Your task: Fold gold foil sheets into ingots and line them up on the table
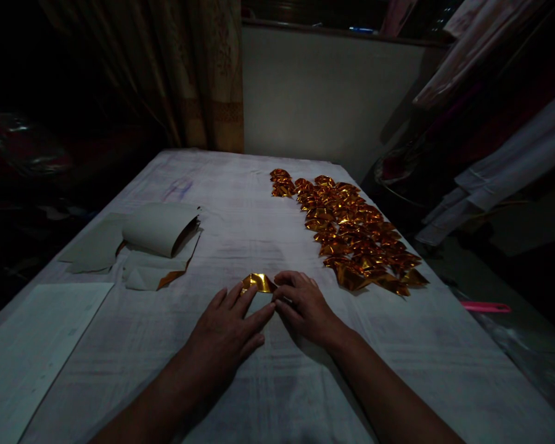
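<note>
A small piece of gold foil paper (258, 282) lies on the white cloth-covered table (240, 228) just ahead of both hands. My left hand (226, 327) rests flat on the cloth, fingers stretched out and touching the foil's near edge. My right hand (303, 305) has its fingers curled and pressed on the foil's right end. A long heap of folded gold foil pieces (351, 231) runs across the table's right half, beyond my right hand.
Curled sheets of grey-backed foil paper (152, 240) lie at the left. A pale flat sheet (32, 345) covers the near left corner. A curtain (185, 74) and wall stand behind the table; clothes (499, 123) hang at the right, a pink object (485, 306) below.
</note>
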`<state>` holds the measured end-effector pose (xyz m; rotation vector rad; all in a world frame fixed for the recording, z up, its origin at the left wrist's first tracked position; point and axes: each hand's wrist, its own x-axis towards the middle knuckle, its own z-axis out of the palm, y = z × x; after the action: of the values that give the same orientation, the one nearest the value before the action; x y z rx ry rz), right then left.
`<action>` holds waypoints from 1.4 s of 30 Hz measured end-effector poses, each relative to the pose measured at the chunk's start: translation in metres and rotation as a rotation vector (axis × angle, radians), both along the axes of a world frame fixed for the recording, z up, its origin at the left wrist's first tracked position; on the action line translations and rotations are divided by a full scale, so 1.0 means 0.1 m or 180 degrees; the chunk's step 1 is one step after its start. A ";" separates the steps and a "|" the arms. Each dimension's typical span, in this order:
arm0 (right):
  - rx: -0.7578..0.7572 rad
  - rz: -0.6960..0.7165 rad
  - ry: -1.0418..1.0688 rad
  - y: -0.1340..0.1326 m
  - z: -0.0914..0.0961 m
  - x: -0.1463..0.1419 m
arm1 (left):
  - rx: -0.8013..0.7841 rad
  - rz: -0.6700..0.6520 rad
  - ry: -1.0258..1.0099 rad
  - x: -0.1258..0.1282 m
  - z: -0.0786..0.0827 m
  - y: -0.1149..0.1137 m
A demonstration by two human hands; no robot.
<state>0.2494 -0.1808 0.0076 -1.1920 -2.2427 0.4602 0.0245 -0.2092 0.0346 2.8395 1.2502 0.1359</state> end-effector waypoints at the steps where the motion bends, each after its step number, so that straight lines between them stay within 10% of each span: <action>1: -0.0024 0.0013 0.0001 0.00 0.01 0.00 | -0.0034 -0.0013 0.0014 0.01 0.01 0.00; 42: -0.0219 -0.0520 0.0756 0.04 -0.03 0.01 | -0.0087 0.0090 -0.0097 0.02 0.01 -0.01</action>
<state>0.2504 -0.1764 0.0048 -1.2721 -1.9260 0.5848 0.0266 -0.2098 0.0359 2.7868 1.2766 0.1610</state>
